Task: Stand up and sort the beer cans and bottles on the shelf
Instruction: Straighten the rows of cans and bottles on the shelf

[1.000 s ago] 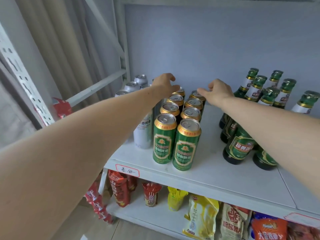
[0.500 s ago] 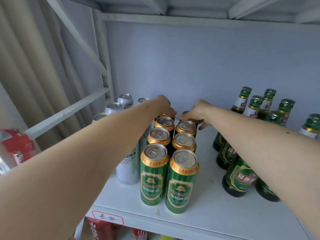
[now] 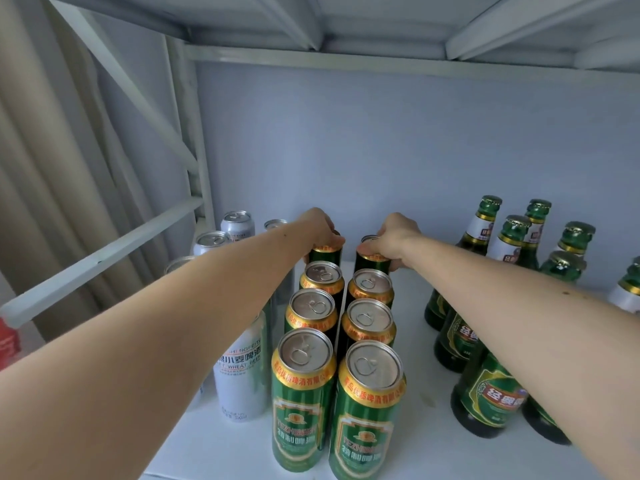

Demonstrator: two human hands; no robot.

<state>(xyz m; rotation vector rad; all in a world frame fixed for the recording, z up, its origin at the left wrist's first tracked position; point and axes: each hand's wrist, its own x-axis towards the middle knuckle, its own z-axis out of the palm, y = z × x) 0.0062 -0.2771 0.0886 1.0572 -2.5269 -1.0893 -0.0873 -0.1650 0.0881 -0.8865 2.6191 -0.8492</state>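
Observation:
Two rows of green beer cans [image 3: 367, 403] with gold rims stand upright in the middle of the white shelf [image 3: 426, 427]. My left hand [image 3: 320, 225] grips the top of the rearmost can in the left row [image 3: 325, 253]. My right hand [image 3: 394, 235] grips the top of the rearmost can in the right row [image 3: 372, 263]. Silver wheat beer cans [image 3: 239, 368] stand to the left, partly hidden by my left forearm. Green glass bottles [image 3: 488, 393] stand in rows at the right, behind my right forearm.
The blue back wall [image 3: 346, 150] lies close behind the rear cans. An upper shelf [image 3: 381, 26] hangs overhead. A white frame bar [image 3: 104, 265] and beige curtain [image 3: 45, 168] close off the left side. Bare shelf shows between cans and bottles.
Both hands have settled down onto the tops of the two rearmost green cans and closed round them. The camera has moved closer and tilted up.

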